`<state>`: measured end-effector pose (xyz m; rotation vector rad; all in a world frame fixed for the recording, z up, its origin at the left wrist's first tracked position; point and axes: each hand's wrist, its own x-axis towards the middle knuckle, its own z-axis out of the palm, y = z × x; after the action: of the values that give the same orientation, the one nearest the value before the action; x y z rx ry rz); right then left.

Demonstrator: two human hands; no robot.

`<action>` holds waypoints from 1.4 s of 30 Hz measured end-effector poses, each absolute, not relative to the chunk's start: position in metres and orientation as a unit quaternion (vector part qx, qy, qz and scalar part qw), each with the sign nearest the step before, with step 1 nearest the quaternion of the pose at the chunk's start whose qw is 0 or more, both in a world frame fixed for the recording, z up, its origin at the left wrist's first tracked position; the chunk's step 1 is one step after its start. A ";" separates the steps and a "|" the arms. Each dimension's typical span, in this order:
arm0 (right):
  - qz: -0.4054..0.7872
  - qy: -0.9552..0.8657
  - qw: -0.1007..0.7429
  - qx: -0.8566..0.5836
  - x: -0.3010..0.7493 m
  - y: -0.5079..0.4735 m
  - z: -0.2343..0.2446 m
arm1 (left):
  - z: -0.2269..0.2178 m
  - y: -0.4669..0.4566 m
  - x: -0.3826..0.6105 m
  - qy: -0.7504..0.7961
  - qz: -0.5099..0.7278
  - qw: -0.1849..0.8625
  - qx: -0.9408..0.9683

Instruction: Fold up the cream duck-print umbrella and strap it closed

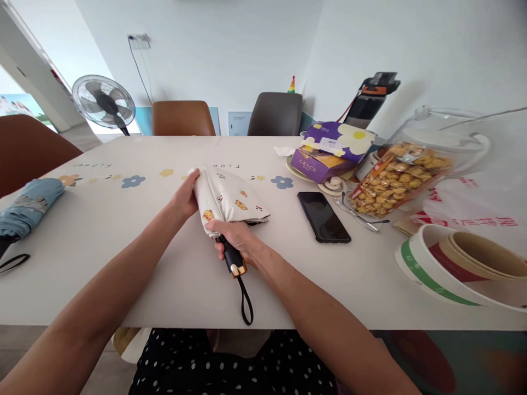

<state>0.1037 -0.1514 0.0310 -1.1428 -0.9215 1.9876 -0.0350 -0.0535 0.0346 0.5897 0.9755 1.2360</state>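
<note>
Two folded cloth umbrellas [222, 192] [31, 206]: one white, in the fingers [192, 184]; one light blue, left of them. One black rectangular phone [324, 216] lies right.

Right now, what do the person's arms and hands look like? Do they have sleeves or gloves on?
No sleeves show on the left arm or right arm, and no watch or bracelet. The left hand and right hand are gloveless. The clothing below is black with white dots.
</note>
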 end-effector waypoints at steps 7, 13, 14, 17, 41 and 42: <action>0.693 -0.338 0.405 -0.491 0.105 -0.144 0.033 | 0.039 -0.082 0.005 0.470 0.470 0.673 0.325; 0.712 -0.357 0.389 -0.463 0.104 -0.144 0.027 | 0.042 -0.092 0.012 0.534 0.500 0.612 0.301; 0.722 -0.353 0.385 -0.453 0.105 -0.143 0.026 | 0.042 -0.092 0.012 0.541 0.510 0.600 0.297; 0.748 -0.340 0.380 -0.425 0.107 -0.142 0.026 | 0.042 -0.092 0.012 0.543 0.525 0.584 0.298; 0.689 -0.305 0.415 -0.510 0.101 -0.146 0.036 | 0.030 -0.089 0.009 0.544 0.445 0.517 0.489; 0.688 -0.302 0.414 -0.515 0.101 -0.145 0.036 | 0.029 -0.088 0.009 0.567 0.438 0.474 0.511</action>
<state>0.1014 -0.1455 0.0363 -1.2943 -0.7580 1.7282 0.0093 -0.0881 0.0291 1.2504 1.3880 1.0726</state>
